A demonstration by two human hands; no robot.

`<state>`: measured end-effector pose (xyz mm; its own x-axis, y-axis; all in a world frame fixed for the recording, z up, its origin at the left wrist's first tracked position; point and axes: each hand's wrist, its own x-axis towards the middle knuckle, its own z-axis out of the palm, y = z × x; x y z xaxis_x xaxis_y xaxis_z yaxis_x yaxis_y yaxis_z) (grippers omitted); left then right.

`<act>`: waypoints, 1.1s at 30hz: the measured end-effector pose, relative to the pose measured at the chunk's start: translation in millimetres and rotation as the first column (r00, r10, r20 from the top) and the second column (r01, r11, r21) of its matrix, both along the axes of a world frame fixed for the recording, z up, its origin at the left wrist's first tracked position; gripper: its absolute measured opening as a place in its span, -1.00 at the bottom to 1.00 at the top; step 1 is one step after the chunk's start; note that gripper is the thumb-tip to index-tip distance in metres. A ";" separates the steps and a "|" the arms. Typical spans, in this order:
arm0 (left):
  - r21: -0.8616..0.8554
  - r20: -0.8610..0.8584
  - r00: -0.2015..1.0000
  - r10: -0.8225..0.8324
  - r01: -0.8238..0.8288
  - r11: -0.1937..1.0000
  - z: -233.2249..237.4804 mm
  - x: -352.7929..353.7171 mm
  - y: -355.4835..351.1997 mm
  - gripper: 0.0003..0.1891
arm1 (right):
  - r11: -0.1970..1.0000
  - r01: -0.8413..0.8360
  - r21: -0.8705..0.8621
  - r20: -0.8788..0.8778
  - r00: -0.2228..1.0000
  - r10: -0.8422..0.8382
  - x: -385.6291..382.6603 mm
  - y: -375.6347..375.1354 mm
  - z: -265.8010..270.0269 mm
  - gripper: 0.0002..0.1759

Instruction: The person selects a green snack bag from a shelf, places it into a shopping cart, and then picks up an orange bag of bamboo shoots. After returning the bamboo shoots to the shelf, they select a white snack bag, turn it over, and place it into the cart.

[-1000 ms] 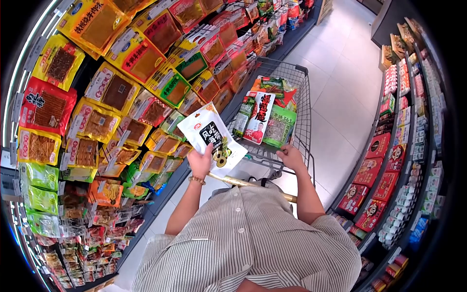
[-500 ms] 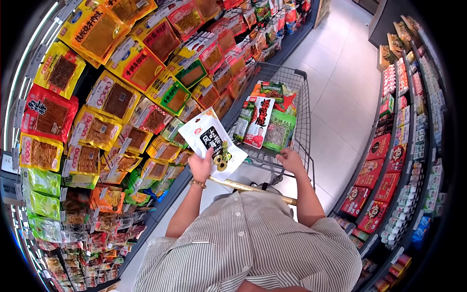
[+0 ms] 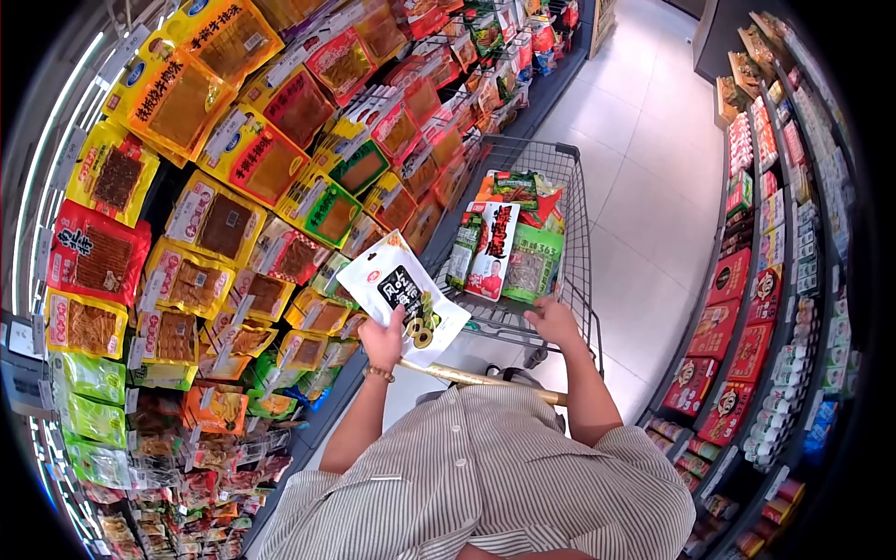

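My left hand (image 3: 383, 343) grips a white snack bag (image 3: 431, 329) by its lower left side, thumb on the front. The bag has a black label panel and a picture of green and dark round slices. My right hand (image 3: 554, 325) is at the near end of the wire shopping cart (image 3: 588, 233), fingers curled in and nothing visible in them. Inside the cart lie a green pack (image 3: 534, 266), a white, black and red pack (image 3: 495, 252) and a narrow dark green pack (image 3: 464, 250). A gold-coloured cart handle (image 3: 467, 375) crosses in front of my striped shirt.
On the left, a tall shelf rack holds hanging snack packs, such as a yellow pack (image 3: 217, 217) and a red pack (image 3: 98, 254). Red boxes (image 3: 717, 327) and small bottles stand on the right shelves. A pale tiled aisle (image 3: 644, 187) runs ahead between them.
The white bag and my left hand have shifted slightly left. My right hand has moved slightly down and left, and the view has turned a little.
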<state>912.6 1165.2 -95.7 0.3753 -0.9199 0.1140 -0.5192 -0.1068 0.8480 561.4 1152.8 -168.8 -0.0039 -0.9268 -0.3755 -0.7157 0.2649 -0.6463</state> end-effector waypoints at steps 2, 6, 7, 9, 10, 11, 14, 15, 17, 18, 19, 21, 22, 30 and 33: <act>0.007 0.023 1.000 0.006 -0.006 1.000 -5.2 2.6 -1.5 -0.67 | 1.000 0.000 -0.010 0.013 1.000 0.000 1.6 -1.2 7.4 -0.47; -0.079 -0.075 0.997 -0.018 0.012 0.997 -6.3 -0.7 -5.0 -0.69 | 1.000 -0.006 -0.007 -0.031 1.000 0.006 2.6 -1.4 9.1 -0.49; -0.061 -0.070 0.997 -0.017 0.013 0.998 -6.3 -1.4 -4.3 -0.69 | 1.000 -0.023 -0.021 -0.037 0.999 0.022 3.0 -1.5 10.1 -0.50; -0.051 -0.060 0.998 -0.017 0.014 0.999 -7.2 -0.5 -5.3 -0.69 | 0.998 -0.044 -0.047 -0.064 0.997 0.041 3.5 -3.1 12.8 -0.51; -0.043 -0.033 0.999 -0.007 0.005 0.999 -9.4 0.3 -6.3 -0.69 | 0.998 -0.043 -0.055 -0.060 0.997 0.040 4.0 -4.6 14.3 -0.51; -0.031 -0.007 1.000 0.005 -0.005 1.000 -11.9 1.3 -6.8 -0.69 | 0.998 -0.041 -0.051 -0.057 0.998 0.038 3.9 -4.4 16.0 -0.51; -0.020 -0.044 0.999 -0.009 0.008 1.000 -5.0 -3.9 -9.2 -0.68 | 0.998 -0.041 -0.041 -0.062 0.997 0.039 3.2 -5.7 19.5 -0.51; 0.005 -0.070 0.997 -0.014 0.014 1.000 -2.5 -5.4 -10.0 -0.68 | 0.998 -0.047 -0.032 -0.073 0.996 0.044 2.9 -5.8 19.7 -0.51; -0.019 -0.095 0.995 -0.026 0.024 1.000 -9.4 -6.2 -14.4 -0.69 | 0.998 -0.050 -0.037 -0.078 0.996 0.047 2.0 -6.9 19.7 -0.52; -0.043 -0.124 0.992 -0.037 0.031 0.999 -9.2 -7.8 -16.4 -0.69 | 0.998 -0.055 -0.041 -0.087 0.995 0.052 1.6 -8.2 19.9 -0.52; -0.009 -0.117 0.992 -0.038 0.038 0.999 -7.1 -8.8 -16.7 -0.70 | 0.997 -0.058 -0.046 -0.086 0.995 0.054 0.9 -9.6 20.8 -0.52; -0.029 -0.116 0.992 -0.048 0.045 0.999 -7.3 -11.1 -22.0 -0.70 | 0.997 -0.059 -0.048 -0.093 0.994 0.055 -1.3 -12.3 23.1 -0.52; -0.042 -0.116 0.991 -0.060 0.056 0.998 -7.2 -12.9 -23.9 -0.70 | 0.997 -0.062 -0.052 -0.093 0.994 0.057 -3.2 -13.8 20.8 -0.52; -0.058 -0.060 0.995 -0.074 0.071 0.996 -17.0 -23.7 -42.4 -0.65 | 0.998 -0.012 -0.058 -0.061 0.998 0.009 -20.7 -24.5 25.4 -0.54; -0.012 -0.025 0.998 -0.065 0.064 0.998 -15.2 -28.9 -52.1 -0.65 | 0.997 -0.005 -0.071 -0.059 0.998 0.000 -26.0 -31.3 21.7 -0.55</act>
<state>883.7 1113.1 -110.9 0.3182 -0.9410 0.1155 -0.5031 -0.0643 0.8619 535.4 1121.5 -147.1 -0.0218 -0.9511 -0.3081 -0.7537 0.2181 -0.6200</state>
